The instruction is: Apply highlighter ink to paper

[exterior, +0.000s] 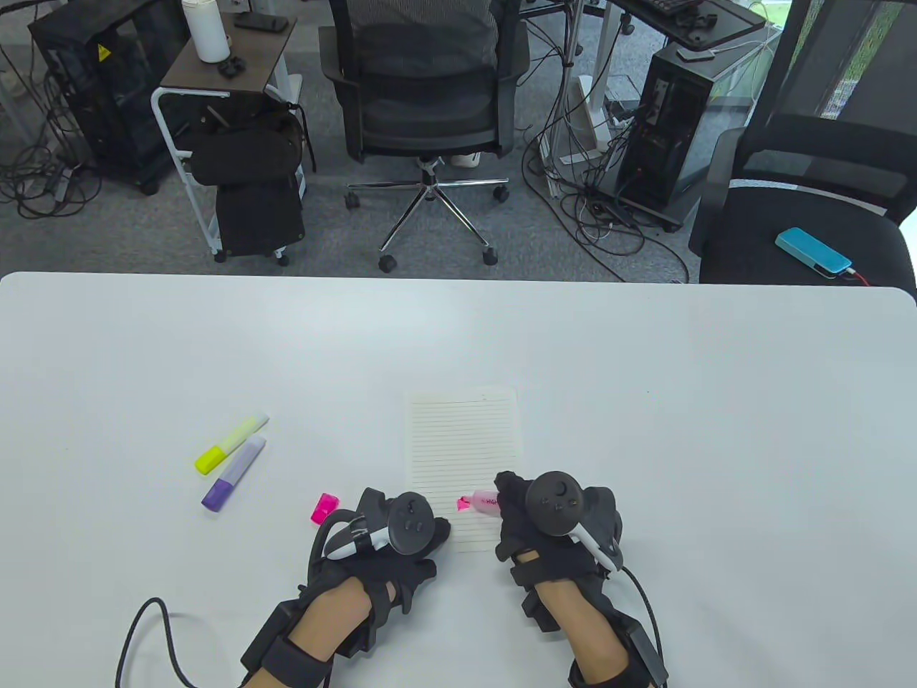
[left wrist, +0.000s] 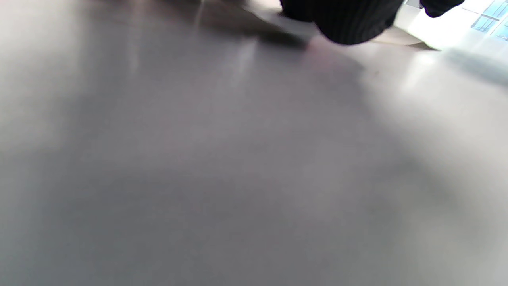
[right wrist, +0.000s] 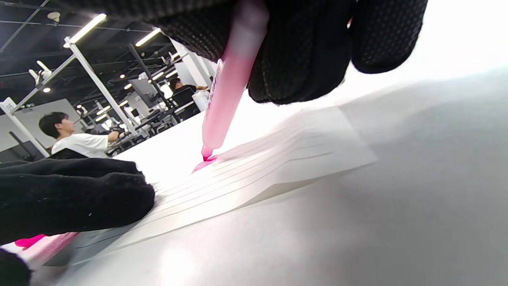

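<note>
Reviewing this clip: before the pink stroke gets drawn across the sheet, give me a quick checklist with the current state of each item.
1. Cap off: ok. The pink cap lies on the table, left of the lined paper.
2. Grip: ok. The right hand holds the pink highlighter.
3. Tip contact: ok. The tip touches the paper, with a small pink mark there.
4. Paper steadied: ok. The left hand rests on the sheet's lower left edge.
5. Stroke path clear: ok. The lines right of the tip are bare.
6. Spare pens out of the way: ok. The yellow highlighter and purple highlighter lie far left.
</note>
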The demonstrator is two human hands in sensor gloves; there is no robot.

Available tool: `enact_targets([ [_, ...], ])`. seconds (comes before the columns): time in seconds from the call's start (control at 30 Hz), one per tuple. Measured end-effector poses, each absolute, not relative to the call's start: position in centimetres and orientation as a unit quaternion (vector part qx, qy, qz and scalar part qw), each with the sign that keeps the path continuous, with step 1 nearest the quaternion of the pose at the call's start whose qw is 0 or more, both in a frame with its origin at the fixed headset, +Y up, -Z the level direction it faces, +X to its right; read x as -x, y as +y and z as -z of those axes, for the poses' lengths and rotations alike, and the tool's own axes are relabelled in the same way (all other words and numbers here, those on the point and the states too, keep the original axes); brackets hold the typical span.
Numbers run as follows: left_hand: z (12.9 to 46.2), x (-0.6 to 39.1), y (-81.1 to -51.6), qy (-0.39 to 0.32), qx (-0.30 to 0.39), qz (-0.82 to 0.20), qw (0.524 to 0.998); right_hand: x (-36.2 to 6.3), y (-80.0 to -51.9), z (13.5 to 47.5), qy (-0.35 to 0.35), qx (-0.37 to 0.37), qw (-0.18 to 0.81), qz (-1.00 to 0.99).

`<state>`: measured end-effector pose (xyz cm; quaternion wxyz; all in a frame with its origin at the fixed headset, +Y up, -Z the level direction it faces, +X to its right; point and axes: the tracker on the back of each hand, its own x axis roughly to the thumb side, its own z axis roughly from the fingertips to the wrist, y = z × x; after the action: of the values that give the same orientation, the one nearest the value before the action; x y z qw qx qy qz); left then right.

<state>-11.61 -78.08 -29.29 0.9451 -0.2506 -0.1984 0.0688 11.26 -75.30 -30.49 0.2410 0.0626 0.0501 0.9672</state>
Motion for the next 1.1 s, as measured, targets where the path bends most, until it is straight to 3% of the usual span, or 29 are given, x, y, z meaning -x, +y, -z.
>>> enact_targets([
  [1.1, 29.3, 11.6, -78.1, -0.199, 0.251, -0.068, 0.945, -12.4, -74.9, 30.7, 0.063, -0.052, 0.262, -0.961],
])
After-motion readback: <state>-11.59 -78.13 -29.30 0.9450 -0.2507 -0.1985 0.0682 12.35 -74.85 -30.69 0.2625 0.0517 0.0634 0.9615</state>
